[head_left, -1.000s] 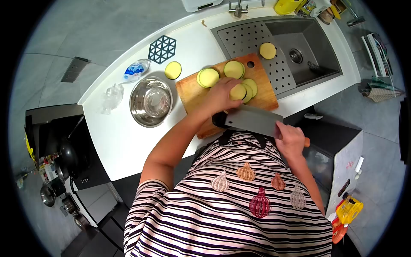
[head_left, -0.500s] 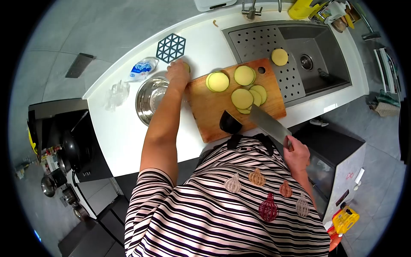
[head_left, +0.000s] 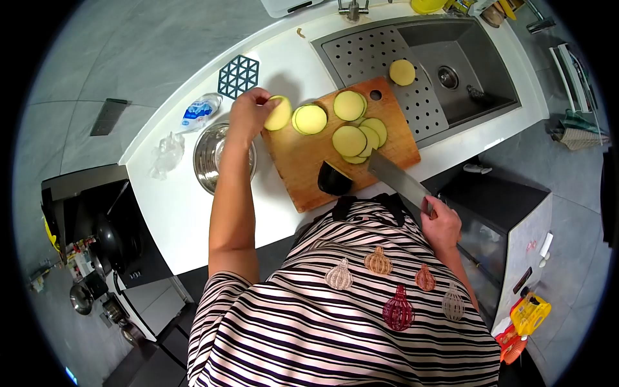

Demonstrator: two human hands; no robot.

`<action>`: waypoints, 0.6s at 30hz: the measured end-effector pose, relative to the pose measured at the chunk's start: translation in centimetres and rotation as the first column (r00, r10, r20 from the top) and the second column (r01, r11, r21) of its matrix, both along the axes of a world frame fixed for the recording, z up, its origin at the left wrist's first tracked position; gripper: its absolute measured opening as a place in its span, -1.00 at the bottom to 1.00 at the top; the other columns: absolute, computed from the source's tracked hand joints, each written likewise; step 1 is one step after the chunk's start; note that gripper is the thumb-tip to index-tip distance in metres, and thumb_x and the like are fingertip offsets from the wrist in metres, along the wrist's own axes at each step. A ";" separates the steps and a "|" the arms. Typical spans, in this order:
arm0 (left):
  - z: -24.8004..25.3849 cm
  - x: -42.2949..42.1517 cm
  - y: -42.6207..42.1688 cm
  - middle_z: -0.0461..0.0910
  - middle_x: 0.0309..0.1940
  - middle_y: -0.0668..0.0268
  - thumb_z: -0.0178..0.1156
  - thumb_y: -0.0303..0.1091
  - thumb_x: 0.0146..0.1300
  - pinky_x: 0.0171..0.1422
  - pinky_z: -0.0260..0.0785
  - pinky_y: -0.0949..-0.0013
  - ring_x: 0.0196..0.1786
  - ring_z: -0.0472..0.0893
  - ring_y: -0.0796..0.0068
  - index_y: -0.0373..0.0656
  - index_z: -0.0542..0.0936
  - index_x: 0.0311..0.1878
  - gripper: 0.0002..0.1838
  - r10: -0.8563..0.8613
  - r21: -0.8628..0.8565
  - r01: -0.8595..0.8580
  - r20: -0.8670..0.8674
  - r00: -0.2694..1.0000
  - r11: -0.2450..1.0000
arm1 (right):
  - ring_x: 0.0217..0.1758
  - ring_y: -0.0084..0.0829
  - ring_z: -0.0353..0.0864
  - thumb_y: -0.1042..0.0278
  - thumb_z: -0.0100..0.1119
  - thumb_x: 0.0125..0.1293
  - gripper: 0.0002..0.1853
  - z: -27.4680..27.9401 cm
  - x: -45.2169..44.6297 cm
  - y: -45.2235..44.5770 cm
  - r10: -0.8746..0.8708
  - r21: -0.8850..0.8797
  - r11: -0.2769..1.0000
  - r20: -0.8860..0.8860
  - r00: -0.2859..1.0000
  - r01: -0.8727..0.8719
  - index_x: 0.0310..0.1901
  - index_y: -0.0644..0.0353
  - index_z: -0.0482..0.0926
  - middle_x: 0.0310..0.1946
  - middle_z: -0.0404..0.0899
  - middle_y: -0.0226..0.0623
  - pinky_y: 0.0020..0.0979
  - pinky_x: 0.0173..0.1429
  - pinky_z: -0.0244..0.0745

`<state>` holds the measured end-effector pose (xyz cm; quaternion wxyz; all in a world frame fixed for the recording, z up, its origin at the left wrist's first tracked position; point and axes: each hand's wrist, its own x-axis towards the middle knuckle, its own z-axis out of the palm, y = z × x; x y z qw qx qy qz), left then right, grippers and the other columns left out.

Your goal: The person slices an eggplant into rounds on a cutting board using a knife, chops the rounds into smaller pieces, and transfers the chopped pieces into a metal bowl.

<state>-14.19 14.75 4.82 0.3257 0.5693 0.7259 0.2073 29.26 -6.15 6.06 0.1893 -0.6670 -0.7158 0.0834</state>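
Observation:
Between the fingertips of my left hand [head_left: 250, 115] is a round pale slice [head_left: 278, 113], lifted beside the left corner of the wooden cutting board [head_left: 293, 184]. My right hand [head_left: 441, 224] grips the handle of a cleaver [head_left: 401, 180], its blade tip close to the overlapping slices [head_left: 349, 140] on the board. Two more small stacks of slices, a left one [head_left: 310, 119] and an upper one [head_left: 349, 106], lie along the board's far side. A dark-skinned vegetable piece [head_left: 334, 178] rests near the board's front edge.
A metal bowl [head_left: 205, 158] stands left of the board, partly behind my left forearm. Beyond it are a blue-and-white package [head_left: 199, 112], clear plastic [head_left: 167, 155] and a hexagonal trivet [head_left: 238, 76]. One slice [head_left: 402, 73] lies on the perforated tray by the sink [head_left: 480, 61].
My left hand went from the board's slices to the single slice on the counter, took hold of it and raised it toward the board. The cleaver has turned, its tip now by the slices.

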 end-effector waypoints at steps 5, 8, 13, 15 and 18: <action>-2.8 7.8 -2.9 0.65 -0.32 0.41 0.44 -0.32 0.21 -0.16 0.46 0.50 -0.26 0.58 0.66 -0.24 0.64 -0.14 -0.75 -0.125 0.066 0.108 0.377 0.918 0.992 | -0.44 -0.26 0.63 0.39 0.41 0.01 -0.75 -0.4 -0.2 -0.5 -0.091 -0.128 0.988 -0.039 0.995 0.085 -0.20 0.03 0.68 -0.46 0.65 -0.34 -0.29 -0.29 0.48; -4.0 11.0 -4.0 0.68 -0.27 0.15 0.44 -0.29 0.15 -0.07 0.52 0.32 -0.22 0.67 0.32 -0.26 0.62 -0.04 -0.64 -0.248 0.015 0.250 0.187 0.950 0.968 | -0.43 -0.25 0.63 0.38 0.40 0.01 -0.72 -0.1 -0.5 -0.9 -0.141 -0.198 0.973 -0.082 0.987 0.122 -0.17 0.03 0.69 -0.46 0.65 -0.33 -0.28 -0.27 0.50; -2.3 12.1 -4.3 0.66 -0.08 0.00 0.47 -0.15 0.04 0.16 0.47 0.14 0.02 0.64 0.00 -0.22 0.52 0.18 -0.36 -0.414 -0.090 0.406 -0.103 0.904 0.909 | -0.39 -0.21 0.68 0.31 0.35 0.11 -0.79 -0.1 -1.0 -1.5 -0.208 -0.319 0.935 -0.132 0.969 0.157 -0.18 0.03 0.70 -0.43 0.68 -0.28 -0.22 -0.24 0.55; -1.7 12.3 -4.1 0.60 0.06 -0.04 0.47 -0.16 0.04 0.22 0.44 0.13 0.12 0.60 0.01 -0.21 0.44 0.27 -0.27 -0.492 -0.240 0.458 -0.105 0.864 0.856 | -0.37 -0.17 0.69 0.27 0.33 0.14 -0.81 0.0 -1.1 -1.4 -0.208 -0.377 0.913 -0.109 0.972 0.153 -0.19 0.03 0.70 -0.43 0.69 -0.25 -0.20 -0.24 0.56; -3.1 13.3 -4.0 0.60 0.02 -0.05 0.50 -0.14 0.00 0.24 0.43 0.13 0.15 0.58 0.03 -0.24 0.36 0.29 -0.19 -0.511 -0.298 0.470 -0.073 0.857 0.831 | -0.34 -0.11 0.70 0.20 0.30 0.19 -0.81 0.1 -0.9 -0.4 -0.136 -0.475 0.876 -0.070 0.988 0.087 -0.20 0.04 0.71 -0.44 0.69 -0.18 -0.16 -0.22 0.57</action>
